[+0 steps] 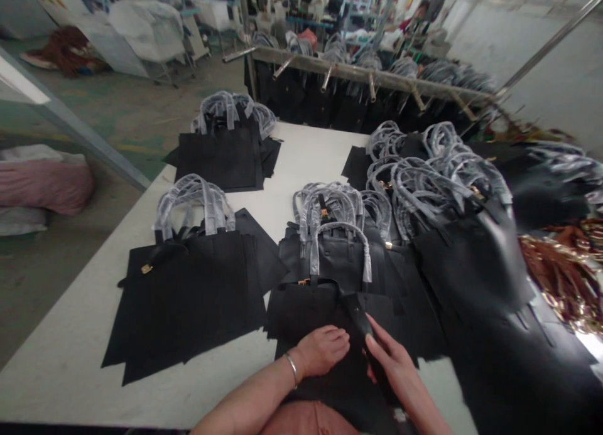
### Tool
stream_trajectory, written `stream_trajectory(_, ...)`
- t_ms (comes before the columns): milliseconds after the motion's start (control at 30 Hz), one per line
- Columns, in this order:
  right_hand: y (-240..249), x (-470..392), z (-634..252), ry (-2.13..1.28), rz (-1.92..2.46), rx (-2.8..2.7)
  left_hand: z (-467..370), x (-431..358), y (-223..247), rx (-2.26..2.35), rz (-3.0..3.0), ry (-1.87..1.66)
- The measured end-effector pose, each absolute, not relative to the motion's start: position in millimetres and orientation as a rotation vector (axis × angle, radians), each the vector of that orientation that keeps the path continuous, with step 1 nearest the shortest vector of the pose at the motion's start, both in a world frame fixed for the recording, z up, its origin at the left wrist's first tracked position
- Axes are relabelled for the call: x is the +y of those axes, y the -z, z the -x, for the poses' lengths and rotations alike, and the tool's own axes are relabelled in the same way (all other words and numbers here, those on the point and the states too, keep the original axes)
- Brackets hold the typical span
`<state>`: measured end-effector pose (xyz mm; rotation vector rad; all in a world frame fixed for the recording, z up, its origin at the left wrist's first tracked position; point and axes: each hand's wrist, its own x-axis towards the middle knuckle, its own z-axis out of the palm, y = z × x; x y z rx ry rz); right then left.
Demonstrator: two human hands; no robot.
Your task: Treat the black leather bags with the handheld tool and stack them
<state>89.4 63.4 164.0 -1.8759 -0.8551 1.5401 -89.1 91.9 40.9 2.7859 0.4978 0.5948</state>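
Just in front of me lies a black leather bag panel (301, 312) with a plastic-wrapped handle (342, 228) and a small gold fitting (304, 282). My left hand (325, 350) rests on its lower part with curled fingers; the fingertips are hidden. In my right hand (389, 353) is a black leather strap (360, 319), held between thumb and fingers and running down toward my wrist. The strap's upper end lies over the panel. More panels with wrapped handles (330, 203) are stacked right behind it.
On the white table (66, 341), black panel stacks lie at left (198, 297) and far left (221, 155). A heap of black bag pieces (471, 259) covers the right side, beside brown straps with gold metal (570, 278). A metal rack (348, 71) with pegs stands behind the table.
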Motion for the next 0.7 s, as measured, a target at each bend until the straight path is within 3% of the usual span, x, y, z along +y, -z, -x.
stream_trajectory(433, -171.6, 102.6, -118.5, -1.978, 1.8, -0.979, 89.2, 92.2, -36.2, 0.468, -2.766, -0.621)
stream_trajectory(700, -172.3, 111.7, -109.3, -2.008, 1.743, -0.974, 88.3, 91.4, -34.7, 0.494, -2.747, -0.636)
